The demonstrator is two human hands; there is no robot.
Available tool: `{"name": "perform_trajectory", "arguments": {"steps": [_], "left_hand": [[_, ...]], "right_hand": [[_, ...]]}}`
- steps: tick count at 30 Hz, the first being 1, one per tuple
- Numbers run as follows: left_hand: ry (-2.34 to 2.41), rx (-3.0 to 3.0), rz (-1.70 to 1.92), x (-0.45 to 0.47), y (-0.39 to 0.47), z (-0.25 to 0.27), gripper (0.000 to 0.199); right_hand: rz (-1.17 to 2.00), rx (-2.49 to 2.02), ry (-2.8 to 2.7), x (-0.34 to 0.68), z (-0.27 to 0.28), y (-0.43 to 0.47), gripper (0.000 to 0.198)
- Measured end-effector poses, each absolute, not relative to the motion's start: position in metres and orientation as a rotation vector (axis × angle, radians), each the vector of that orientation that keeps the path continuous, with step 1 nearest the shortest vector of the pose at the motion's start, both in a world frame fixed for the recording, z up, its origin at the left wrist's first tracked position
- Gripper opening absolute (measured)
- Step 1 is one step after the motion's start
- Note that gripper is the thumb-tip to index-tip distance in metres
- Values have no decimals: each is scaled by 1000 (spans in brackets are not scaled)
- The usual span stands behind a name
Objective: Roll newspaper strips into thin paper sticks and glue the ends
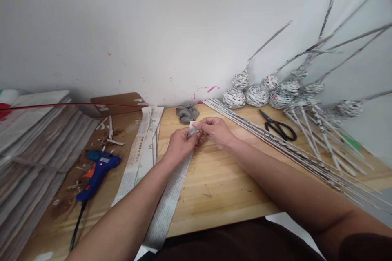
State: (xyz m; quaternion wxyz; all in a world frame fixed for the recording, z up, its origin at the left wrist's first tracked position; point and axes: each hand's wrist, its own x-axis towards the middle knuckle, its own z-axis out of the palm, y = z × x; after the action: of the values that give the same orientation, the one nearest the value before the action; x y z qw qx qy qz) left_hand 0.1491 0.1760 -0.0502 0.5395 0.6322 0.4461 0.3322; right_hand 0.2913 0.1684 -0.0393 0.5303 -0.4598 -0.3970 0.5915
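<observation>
A long newspaper strip [171, 199] runs from the table's front edge up between my two hands. My left hand [181, 146] is closed on the strip near its far end, thumb on top. At that same end my right hand [214, 130] pinches the tip of the paper between thumb and fingers. Just beyond the hands lies a crumpled grey cloth [186, 112]. More newspaper strips [139, 155] lie flat to the left of my left hand.
Left are a blue glue gun [99, 175] with a lit red light and a stack of newspaper [39, 163]. Right are rolled paper sticks [260, 130], black scissors [278, 126] and several woven paper gourd shapes [256, 94] against the wall, long stems jutting up.
</observation>
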Motion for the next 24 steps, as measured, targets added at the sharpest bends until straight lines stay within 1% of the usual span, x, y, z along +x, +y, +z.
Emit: {"name": "perform_trajectory", "arguments": {"steps": [8, 12, 18, 24], "left_hand": [[1090, 1439, 773, 147, 176, -42, 28], [1084, 1431, 751, 147, 176, -44, 29], [1066, 1419, 750, 146, 176, -43, 39], [1020, 1364, 744, 145, 176, -41, 52]], "right_hand": [[1353, -1091, -1127, 301, -39, 172, 37], [1306, -1116, -1164, 301, -38, 171, 33], [1372, -1091, -1165, 301, -33, 170, 29], [1421, -1067, -1155, 303, -32, 171, 31]]}}
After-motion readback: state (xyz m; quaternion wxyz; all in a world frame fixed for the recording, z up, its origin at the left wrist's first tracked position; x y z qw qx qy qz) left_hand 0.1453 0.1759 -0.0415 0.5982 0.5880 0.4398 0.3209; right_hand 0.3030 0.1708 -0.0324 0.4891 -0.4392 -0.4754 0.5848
